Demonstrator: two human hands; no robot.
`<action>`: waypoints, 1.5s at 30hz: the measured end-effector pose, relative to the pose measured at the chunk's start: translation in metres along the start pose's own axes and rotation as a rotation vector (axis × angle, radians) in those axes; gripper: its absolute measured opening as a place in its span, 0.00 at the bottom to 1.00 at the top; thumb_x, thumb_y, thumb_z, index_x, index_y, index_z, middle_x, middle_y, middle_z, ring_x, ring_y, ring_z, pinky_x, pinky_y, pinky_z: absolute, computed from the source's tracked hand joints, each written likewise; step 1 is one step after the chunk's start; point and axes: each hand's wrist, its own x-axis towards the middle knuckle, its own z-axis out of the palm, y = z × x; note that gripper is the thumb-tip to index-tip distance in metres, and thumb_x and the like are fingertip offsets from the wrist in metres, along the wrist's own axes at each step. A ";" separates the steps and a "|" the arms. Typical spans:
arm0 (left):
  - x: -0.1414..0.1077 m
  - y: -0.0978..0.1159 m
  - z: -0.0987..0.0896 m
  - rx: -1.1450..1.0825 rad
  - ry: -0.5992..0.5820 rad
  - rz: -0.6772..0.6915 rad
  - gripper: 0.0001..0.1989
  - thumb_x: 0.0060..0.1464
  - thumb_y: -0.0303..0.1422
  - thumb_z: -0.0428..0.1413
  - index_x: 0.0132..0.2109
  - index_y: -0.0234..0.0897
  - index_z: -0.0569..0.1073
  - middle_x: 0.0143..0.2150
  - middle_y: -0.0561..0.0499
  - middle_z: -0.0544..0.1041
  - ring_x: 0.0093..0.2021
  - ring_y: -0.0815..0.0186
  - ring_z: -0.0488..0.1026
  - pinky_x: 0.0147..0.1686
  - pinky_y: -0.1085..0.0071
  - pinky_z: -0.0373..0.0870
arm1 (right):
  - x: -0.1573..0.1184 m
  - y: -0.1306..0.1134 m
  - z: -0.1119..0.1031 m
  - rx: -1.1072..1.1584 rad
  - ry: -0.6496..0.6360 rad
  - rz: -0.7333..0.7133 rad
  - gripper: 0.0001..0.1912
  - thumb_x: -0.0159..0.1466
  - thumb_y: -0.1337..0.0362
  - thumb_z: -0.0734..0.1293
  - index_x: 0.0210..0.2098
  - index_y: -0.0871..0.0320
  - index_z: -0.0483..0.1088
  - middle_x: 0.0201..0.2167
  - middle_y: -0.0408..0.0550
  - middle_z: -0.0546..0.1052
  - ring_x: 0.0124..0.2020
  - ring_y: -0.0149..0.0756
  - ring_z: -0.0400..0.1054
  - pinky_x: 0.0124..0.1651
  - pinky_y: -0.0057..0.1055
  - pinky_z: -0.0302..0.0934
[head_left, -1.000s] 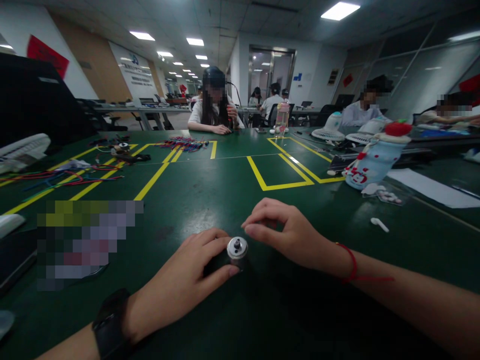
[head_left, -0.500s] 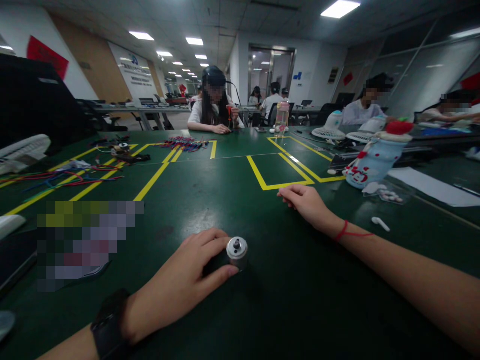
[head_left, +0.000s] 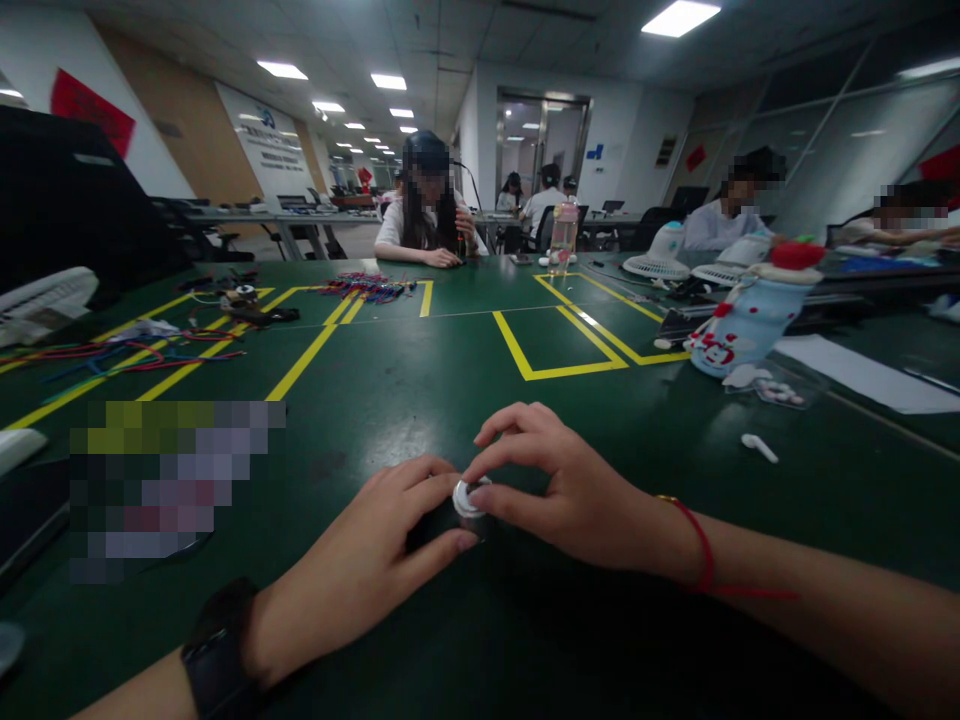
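Left hand (head_left: pixel 375 560) lies flat-ish on the green table (head_left: pixel 465 380), thumb and fingers wrapped around a small metal cylinder (head_left: pixel 466 500), looks like a little motor, steadying it in place near the front edge, between both hands. Right hand (head_left: pixel 570 480) sits on top of it, fingertips (head_left: pixel 480 468) pinched over the silver end face; whether they pinch a small part there or just the shaft I cannot tell, it is hidden.

Progress, as a judgement: motor is seated and held, something is being fitted or turned at its top end, not finished since both hands are on it. What is left cannot be read from this view.

Orientation: cylinder stands about upright, long axis vertical, shaft end facing up toward the camera, body mostly hidden by the left palm.

Nearby: white earbud-like piece (head_left: pixel 759 447) well apart on the right, yellow tape lines (head_left: pixel 525 355) beyond, coloured wires (head_left: pixel 120 355) far left.
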 end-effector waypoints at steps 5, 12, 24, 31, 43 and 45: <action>0.000 0.001 -0.002 0.005 -0.015 -0.005 0.10 0.62 0.38 0.54 0.50 0.45 0.69 0.52 0.50 0.70 0.50 0.56 0.68 0.51 0.57 0.65 | 0.002 0.006 -0.004 0.103 0.038 0.034 0.05 0.61 0.61 0.68 0.35 0.54 0.75 0.41 0.45 0.70 0.45 0.34 0.66 0.50 0.34 0.60; 0.004 0.005 0.007 0.028 0.007 0.008 0.11 0.62 0.40 0.53 0.50 0.46 0.70 0.53 0.50 0.70 0.51 0.55 0.68 0.50 0.58 0.67 | -0.006 0.010 -0.009 0.091 -0.037 0.017 0.08 0.60 0.61 0.69 0.39 0.54 0.75 0.42 0.46 0.70 0.45 0.34 0.65 0.51 0.35 0.60; -0.002 0.029 -0.007 -0.006 -0.045 -0.020 0.10 0.62 0.38 0.53 0.50 0.45 0.70 0.50 0.50 0.70 0.49 0.58 0.68 0.48 0.60 0.66 | -0.016 0.009 -0.042 0.115 -0.311 0.059 0.09 0.59 0.61 0.70 0.38 0.56 0.77 0.38 0.45 0.71 0.39 0.31 0.67 0.44 0.30 0.61; -0.001 0.013 -0.010 -0.036 -0.070 -0.032 0.08 0.62 0.37 0.54 0.48 0.44 0.70 0.49 0.51 0.70 0.48 0.59 0.67 0.48 0.62 0.65 | -0.013 0.027 -0.024 -0.083 -0.422 0.018 0.09 0.58 0.58 0.71 0.39 0.51 0.78 0.40 0.45 0.70 0.43 0.35 0.64 0.48 0.35 0.57; -0.008 0.001 -0.008 -0.046 -0.072 -0.026 0.08 0.63 0.37 0.53 0.48 0.45 0.69 0.50 0.51 0.69 0.49 0.59 0.66 0.49 0.62 0.63 | -0.003 0.047 -0.027 0.108 0.010 0.273 0.13 0.61 0.56 0.67 0.37 0.59 0.76 0.36 0.48 0.74 0.35 0.33 0.68 0.37 0.30 0.61; -0.010 0.001 -0.006 -0.044 -0.067 -0.029 0.08 0.63 0.37 0.53 0.49 0.46 0.68 0.50 0.52 0.68 0.49 0.59 0.66 0.49 0.62 0.63 | -0.003 0.063 -0.033 0.091 0.170 0.362 0.13 0.60 0.55 0.67 0.35 0.60 0.76 0.32 0.48 0.76 0.33 0.34 0.68 0.36 0.31 0.61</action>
